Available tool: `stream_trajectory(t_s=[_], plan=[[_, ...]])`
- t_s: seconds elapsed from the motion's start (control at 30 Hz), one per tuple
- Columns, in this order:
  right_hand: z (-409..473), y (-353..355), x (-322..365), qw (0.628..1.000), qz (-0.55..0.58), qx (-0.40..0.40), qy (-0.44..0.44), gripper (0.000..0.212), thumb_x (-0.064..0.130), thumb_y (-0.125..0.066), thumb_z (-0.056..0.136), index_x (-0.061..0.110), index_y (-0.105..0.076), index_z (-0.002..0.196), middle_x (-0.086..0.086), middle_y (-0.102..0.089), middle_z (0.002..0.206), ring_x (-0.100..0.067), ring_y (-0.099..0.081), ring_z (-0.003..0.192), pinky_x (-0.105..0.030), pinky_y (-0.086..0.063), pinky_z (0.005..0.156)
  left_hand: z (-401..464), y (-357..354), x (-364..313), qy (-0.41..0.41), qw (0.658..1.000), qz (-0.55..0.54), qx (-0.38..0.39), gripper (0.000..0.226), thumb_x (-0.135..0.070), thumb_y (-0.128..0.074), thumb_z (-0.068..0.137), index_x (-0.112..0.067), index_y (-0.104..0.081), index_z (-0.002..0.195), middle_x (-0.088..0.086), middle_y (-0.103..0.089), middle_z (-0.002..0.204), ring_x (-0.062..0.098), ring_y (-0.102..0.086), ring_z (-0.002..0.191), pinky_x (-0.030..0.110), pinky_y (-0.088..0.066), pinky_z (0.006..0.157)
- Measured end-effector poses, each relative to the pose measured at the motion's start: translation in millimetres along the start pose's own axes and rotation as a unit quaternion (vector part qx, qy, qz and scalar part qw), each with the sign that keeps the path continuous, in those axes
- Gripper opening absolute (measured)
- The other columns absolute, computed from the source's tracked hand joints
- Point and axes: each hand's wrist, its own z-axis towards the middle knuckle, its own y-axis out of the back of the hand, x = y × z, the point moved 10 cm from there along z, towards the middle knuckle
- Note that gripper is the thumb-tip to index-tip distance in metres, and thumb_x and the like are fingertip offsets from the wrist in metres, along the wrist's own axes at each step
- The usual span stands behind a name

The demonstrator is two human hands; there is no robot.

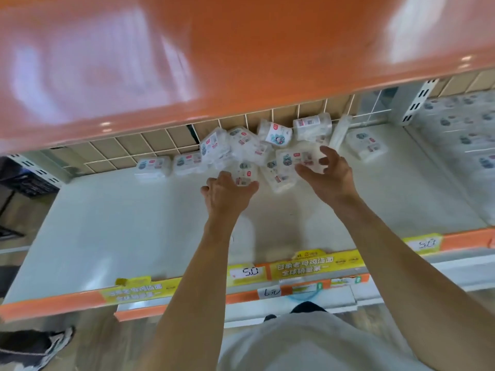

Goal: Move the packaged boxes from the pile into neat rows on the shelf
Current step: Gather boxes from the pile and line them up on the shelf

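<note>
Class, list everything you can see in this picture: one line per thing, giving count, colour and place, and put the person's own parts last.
Pile of boxes: about ten, white clear-wrapped, jumbled at the back middle of the shelf.
Row boxes: two, white, side by side at the back left.
Lone box: one, white, back right.
Shelf: one, pale, orange front edge.
Upper shelf: one, orange, overhead.
Wire grid: one, white, behind the boxes.
Price labels: several, yellow, along the front edge.
Shoe: one, dark and white, floor at bottom left.
Left hand: fingers on a pile box.
Right hand: open, reaching for the pile.
</note>
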Motion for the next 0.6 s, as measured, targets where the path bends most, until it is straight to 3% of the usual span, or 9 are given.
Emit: stream_trajectory(t_s=[0.13, 0.27, 0.33, 0.43, 0.5, 0.6], plan=[[-1, 1, -5, 1.000, 0.020, -0.003, -0.016, 0.068, 0.058, -0.073, 0.070, 0.027, -0.060, 0.130, -0.004, -0.060, 0.121, -0.028, -0.057, 0.114, -0.047, -0.052, 0.098, -3, 5, 12, -0.002, 0.998, -0.059, 0.031, 0.071, -0.044, -0.078, 0.074, -0.023, -0.047, 0.134, 0.011, -0.050, 0.128, 0.033, -0.046, 0.121, 0.038, -0.039, 0.104], [-8, 5, 8, 0.999, 0.008, -0.041, 0.034, 0.054, 0.038, -0.079, 0.075, 0.021, -0.060, 0.123, -0.004, -0.053, 0.115, -0.028, -0.053, 0.113, -0.042, -0.049, 0.096, -8, 10, 20, -0.013, 0.989, -0.136, 0.054, 0.063, -0.029, -0.082, 0.072, -0.022, -0.047, 0.124, 0.005, -0.060, 0.118, 0.027, -0.060, 0.105, 0.042, -0.054, 0.089], [-11, 4, 11, 0.997, 0.026, -0.049, 0.048, 0.054, 0.032, -0.082, 0.073, 0.018, -0.058, 0.119, -0.003, -0.058, 0.114, -0.023, -0.056, 0.107, -0.033, -0.051, 0.087, -9, 15, 22, -0.003, 0.986, -0.158, 0.048, 0.051, -0.033, -0.076, 0.080, -0.019, -0.049, 0.122, -0.004, -0.061, 0.105, 0.022, -0.060, 0.100, 0.036, -0.050, 0.083], [-17, 2, 9, 0.995, 0.082, -0.053, 0.031, 0.051, 0.025, -0.084, 0.073, 0.016, -0.056, 0.115, 0.000, -0.064, 0.102, -0.007, -0.058, 0.082, -0.007, -0.043, 0.058, -13, 20, 23, -0.003, 0.984, -0.172, 0.043, 0.044, -0.040, -0.069, 0.086, -0.019, -0.051, 0.120, -0.010, -0.058, 0.097, 0.016, -0.057, 0.094, 0.030, -0.044, 0.078], [-22, 2, 7, 0.991, 0.124, -0.051, 0.015, 0.052, 0.026, -0.084, 0.074, 0.020, -0.054, 0.117, 0.001, -0.063, 0.093, -0.004, -0.058, 0.074, -0.007, -0.043, 0.053, -17, 23, 23, -0.012, 0.979, -0.198, 0.045, 0.043, -0.035, -0.067, 0.088, -0.025, -0.050, 0.126, -0.004, -0.065, 0.100, 0.009, -0.059, 0.084, 0.025, -0.043, 0.068], [-31, 0, 5, 0.988, 0.153, -0.026, 0.002, 0.056, 0.030, -0.084, 0.076, 0.030, -0.054, 0.124, 0.002, -0.062, 0.087, -0.013, -0.065, 0.080, -0.024, -0.054, 0.068, -23, 24, 20, -0.038, 0.972, -0.221, 0.066, 0.053, -0.030, -0.064, 0.090, -0.040, -0.048, 0.139, 0.003, -0.069, 0.101, 0.004, -0.060, 0.083, 0.018, -0.042, 0.068]])
